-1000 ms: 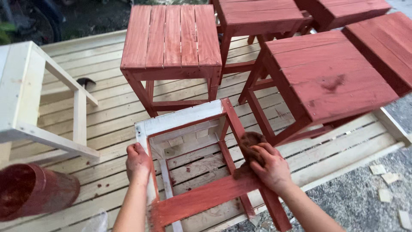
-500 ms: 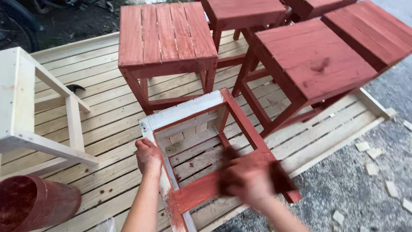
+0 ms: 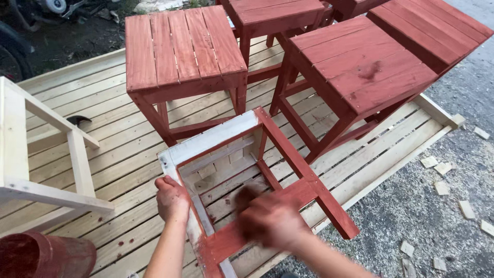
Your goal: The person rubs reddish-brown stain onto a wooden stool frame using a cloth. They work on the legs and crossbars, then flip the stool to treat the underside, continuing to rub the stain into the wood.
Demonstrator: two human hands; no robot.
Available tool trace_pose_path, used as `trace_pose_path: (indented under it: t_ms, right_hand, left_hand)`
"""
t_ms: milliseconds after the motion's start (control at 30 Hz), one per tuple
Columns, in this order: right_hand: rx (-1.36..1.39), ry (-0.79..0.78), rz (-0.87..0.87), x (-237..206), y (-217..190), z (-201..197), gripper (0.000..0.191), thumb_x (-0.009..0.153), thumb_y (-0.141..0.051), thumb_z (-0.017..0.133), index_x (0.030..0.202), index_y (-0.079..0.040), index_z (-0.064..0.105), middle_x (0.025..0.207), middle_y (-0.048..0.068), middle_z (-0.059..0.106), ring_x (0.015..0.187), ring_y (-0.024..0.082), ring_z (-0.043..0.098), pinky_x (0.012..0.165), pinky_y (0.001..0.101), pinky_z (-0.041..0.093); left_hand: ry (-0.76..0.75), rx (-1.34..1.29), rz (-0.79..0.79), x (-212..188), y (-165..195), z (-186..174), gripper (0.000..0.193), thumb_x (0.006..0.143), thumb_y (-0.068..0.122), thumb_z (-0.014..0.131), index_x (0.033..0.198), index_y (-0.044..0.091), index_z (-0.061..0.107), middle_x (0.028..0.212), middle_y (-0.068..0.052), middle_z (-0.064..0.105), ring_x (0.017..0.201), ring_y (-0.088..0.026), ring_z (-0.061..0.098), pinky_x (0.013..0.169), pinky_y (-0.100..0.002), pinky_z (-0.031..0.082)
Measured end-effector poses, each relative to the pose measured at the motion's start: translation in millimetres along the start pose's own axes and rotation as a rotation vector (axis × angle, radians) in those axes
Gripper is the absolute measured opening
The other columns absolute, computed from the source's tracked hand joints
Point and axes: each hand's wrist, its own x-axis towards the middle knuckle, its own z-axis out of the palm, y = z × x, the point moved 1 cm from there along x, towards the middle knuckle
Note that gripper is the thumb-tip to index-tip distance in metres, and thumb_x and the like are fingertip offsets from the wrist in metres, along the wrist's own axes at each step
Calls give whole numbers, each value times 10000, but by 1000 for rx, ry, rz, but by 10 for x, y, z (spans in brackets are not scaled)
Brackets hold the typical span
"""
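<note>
The half-stained stool (image 3: 247,175) lies tipped on the wooden pallet deck (image 3: 103,149). The left hand (image 3: 172,198) is clamped on an unpainted leg. The right hand (image 3: 270,221) is motion-blurred; its grip cannot be determined. The frame appears rigid and light; wet stain suggests gripping bare wood.

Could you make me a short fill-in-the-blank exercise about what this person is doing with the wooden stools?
1. The left hand grips the still unpainted, pale leg of the tipped-over stool, while the blurred right hand rubs a crossbar stained ____.
2. The finished stools behind it stand ____ on their legs.
3. Everything rests on a platform made of pale wooden ____.
4. At the lower left sits a stain-covered ____.

Missing words: red; upright; slats; bucket
</note>
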Motion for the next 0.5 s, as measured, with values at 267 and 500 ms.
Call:
trace_pose_path:
  t_ms: [267,500]
  right_hand:
    - [-255,-70,656,-420,1075,-435,559,789,-428,745,1321,-339,598,1346,-8,562,1212,317,572,1002,478,514]
    - [560,675,741,-330,1745,-654,529,918,-232,698,1425,-201,550,1379,87,623,1237,313,610,1020,469,502]
  left_hand:
    - [-47,-2,-63,9,0,38,409,1082,443,290,1194,95,474,1094,-291,680,1019,-523,658,846,-618,513]
    - [-23,-24,-35,-26,25,16,392,1087,436,297,1195,105,476,1104,-283,689,1025,-522,654,858,-610,509]
